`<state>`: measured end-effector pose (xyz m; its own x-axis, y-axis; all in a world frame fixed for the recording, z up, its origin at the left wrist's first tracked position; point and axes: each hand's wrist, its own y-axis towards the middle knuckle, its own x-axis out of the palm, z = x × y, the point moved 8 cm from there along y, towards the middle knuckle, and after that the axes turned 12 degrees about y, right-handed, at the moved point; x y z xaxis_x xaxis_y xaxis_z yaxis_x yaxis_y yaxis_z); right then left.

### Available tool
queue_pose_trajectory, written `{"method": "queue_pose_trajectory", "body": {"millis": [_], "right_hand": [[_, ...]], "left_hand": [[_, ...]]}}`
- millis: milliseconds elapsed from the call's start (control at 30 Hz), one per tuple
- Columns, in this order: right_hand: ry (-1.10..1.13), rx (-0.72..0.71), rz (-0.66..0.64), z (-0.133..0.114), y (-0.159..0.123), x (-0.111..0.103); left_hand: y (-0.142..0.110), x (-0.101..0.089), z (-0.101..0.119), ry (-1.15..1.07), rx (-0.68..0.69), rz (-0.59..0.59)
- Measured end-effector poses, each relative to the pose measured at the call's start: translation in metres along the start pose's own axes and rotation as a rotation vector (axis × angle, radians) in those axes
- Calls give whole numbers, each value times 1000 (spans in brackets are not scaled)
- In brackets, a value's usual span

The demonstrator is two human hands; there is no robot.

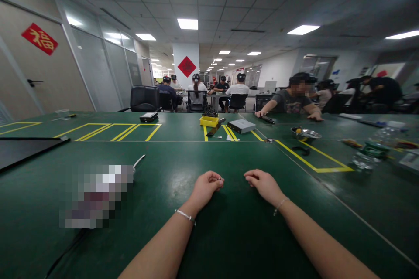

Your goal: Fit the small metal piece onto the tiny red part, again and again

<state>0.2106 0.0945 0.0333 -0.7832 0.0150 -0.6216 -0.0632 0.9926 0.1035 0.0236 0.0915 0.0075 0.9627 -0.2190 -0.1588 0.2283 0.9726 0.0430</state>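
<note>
Just above the green table, my left hand is closed, its thumb and fingers curled together. A tiny shiny spot shows at its fingertips; whether that is a held object or a ring I cannot make out. Across a short gap to the right, my right hand is also closed, with fingers bent and pressed together. Anything inside it is hidden. Each wrist carries a thin bracelet. The nearest thing to my left arm is a blurred-out, pixelated object with a dark cable.
Beyond my hands are a yellow bin, a grey box and a metal bowl. A water bottle lies right. A black panel is at left. Across the table a co-worker touches a dark object.
</note>
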Motion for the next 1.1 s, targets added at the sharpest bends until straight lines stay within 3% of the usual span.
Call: {"method": "queue_pose_trajectory", "body": {"millis": [200,300,567,767,1100], "right_hand": [[158,-173,-124,-40,-9,16],[242,-149,-129,-47,-10,20],[527,13,-39,-39,2,26],[945,199,-83,-26,10,57],[953,173,-124,-18,5,74]], "left_hand": [[1,0,-3,-6,-26,-6],[2,0,-4,-10,-26,-2],[7,-2,-7,-5,49,30],[6,-3,-2,105,67,40],[3,-4,0,223,106,64]]}}
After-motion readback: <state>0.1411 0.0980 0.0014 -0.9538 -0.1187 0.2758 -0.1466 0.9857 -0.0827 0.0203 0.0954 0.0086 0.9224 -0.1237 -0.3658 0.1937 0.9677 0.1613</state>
